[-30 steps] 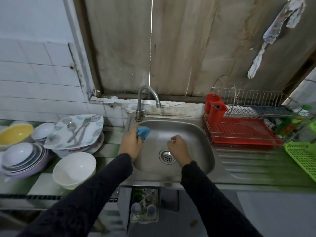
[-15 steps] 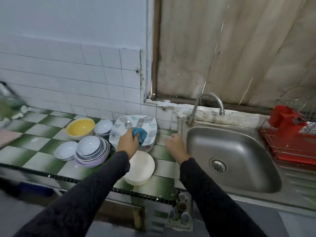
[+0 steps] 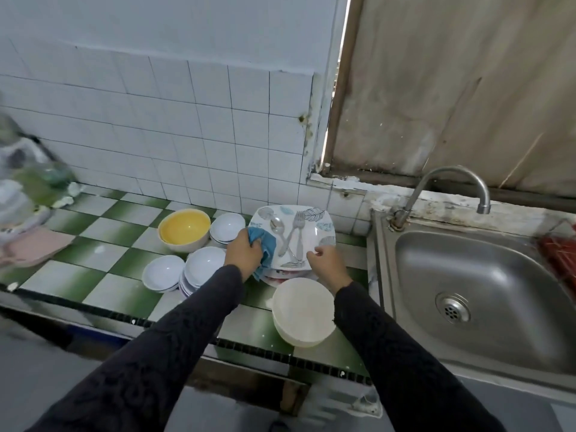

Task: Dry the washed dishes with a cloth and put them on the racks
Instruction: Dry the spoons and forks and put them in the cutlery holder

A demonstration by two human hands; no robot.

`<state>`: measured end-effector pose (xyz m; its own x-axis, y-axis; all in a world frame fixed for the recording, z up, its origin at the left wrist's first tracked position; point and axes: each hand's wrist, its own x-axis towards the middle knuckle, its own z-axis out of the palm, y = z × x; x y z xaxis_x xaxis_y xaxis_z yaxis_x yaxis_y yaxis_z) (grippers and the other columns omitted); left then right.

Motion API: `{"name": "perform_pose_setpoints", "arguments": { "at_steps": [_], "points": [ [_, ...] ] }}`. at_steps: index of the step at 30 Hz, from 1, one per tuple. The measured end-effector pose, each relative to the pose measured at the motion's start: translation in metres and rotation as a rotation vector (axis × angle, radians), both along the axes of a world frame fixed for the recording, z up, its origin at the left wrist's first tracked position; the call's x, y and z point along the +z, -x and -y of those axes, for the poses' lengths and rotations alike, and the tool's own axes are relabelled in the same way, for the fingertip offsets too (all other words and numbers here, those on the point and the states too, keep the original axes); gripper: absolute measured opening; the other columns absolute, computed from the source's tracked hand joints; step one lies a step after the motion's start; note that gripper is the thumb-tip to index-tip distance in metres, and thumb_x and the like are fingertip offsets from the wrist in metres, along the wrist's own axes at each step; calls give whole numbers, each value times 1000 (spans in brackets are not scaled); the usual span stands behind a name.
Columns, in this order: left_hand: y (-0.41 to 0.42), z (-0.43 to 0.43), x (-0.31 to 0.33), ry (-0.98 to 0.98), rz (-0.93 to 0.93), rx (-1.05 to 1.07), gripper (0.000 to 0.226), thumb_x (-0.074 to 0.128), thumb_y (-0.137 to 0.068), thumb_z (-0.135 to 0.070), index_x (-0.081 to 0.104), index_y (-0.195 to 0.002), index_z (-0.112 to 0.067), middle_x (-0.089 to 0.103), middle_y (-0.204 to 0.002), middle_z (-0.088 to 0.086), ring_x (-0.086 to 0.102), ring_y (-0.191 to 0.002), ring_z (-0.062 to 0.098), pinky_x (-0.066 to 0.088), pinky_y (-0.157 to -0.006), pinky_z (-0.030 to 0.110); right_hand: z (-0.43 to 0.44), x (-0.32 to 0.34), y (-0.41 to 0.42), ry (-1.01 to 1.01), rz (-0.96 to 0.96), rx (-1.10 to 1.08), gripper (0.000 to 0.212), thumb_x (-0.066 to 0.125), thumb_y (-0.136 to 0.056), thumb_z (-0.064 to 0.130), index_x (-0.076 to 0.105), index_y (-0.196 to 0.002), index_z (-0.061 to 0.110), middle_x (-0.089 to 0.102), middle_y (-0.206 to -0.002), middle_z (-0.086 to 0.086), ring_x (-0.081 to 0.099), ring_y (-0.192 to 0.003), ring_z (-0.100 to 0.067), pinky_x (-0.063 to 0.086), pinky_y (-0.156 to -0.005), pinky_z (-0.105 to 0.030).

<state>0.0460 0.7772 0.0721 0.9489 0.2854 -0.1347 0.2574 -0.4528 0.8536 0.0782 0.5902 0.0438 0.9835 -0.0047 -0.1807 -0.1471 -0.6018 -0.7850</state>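
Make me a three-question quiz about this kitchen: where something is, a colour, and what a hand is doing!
1. Where does the metal cutlery lie? A in the steel sink; B on the square leaf-patterned plate; C in the yellow bowl.
2. What colour is the crumpled cloth? A blue; B red; C white.
3. The left hand is: A empty; B holding a bowl; C gripping the cloth.
Answers: B, it rests on the plate; A, it is plainly blue; C, it is curled round the cloth.

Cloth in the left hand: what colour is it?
The cloth is blue, shown best in the head view.
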Motion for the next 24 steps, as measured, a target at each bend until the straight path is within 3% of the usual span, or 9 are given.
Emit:
{"name": "perform_pose_setpoints", "arguments": {
  "at_steps": [2,6,10,14,16,18,20,24],
  "points": [
    [-14,-1,-4,5,-11,-17,34,42,-104,-21,45,-137,-10,55,-136,12,55,-122,28,49,-100,40,-5,-8,-13,4,-6,-6,40,52,-94,11,29,-62,19,26,-65,1,28,-60,-16,20,-57,-32],
    [-43,-5,-15,15,-40,-30,34,43,-104,-21,44,-136,-9,55,-134,11,54,-122,28,46,-100,37,-10,-20,-43,64,-24,-3,30,51,-96,15,40,-68,11,34,-68,-6,35,-64,-19,24,-60,-32],
    [-83,-16,-27,189,-80,-2,30,45,-103,-18,52,-131,-7,61,-126,12,59,-110,24,49,-98,37,-14,-27,-81,119,-17,-45,29,51,-97,17,45,-69,9,38,-67,-7,36,-60,-19,27,-58,-31],
    [-111,-24,-35,349,-117,12,24,45,-103,-14,57,-122,-8,65,-110,10,62,-97,21,51,-89,35,-19,-37,-105,156,-76,-42,25,51,-99,19,60,-82,2,55,-82,-14,54,-81,-28,36,-68,-32],
    [-120,-27,-38,425,-133,13,20,46,-101,-9,61,-114,-7,67,-107,13,64,-98,28,53,-92,41,-23,-42,-114,186,-104,-36,30,51,-101,23,68,-104,-1,64,-102,-18,61,-100,-33,44,-81,-33],
    [-129,-31,-42,499,-165,38,21,47,-99,-6,61,-115,-2,68,-103,16,65,-96,32,56,-85,42,-29,-48,-123,263,-136,-31,38,48,-103,28,65,-120,-2,64,-122,-19,60,-112,-35,46,-88,-33],
    [-135,-35,-43,548,-207,68,20,46,-98,-5,60,-112,-3,67,-95,14,65,-86,29,56,-75,37,-37,-54,-129,368,-142,-10,40,45,-103,30,61,-124,1,59,-129,-20,57,-117,-35,46,-92,-35],
    [-148,-47,-48,586,-260,83,23,47,-95,-6,59,-113,1,67,-99,18,65,-88,30,57,-77,40,-49,-57,-136,570,-127,-41,36,43,-106,34,53,-131,9,53,-134,-13,54,-123,-29,45,-96,-36]
  ]
}}
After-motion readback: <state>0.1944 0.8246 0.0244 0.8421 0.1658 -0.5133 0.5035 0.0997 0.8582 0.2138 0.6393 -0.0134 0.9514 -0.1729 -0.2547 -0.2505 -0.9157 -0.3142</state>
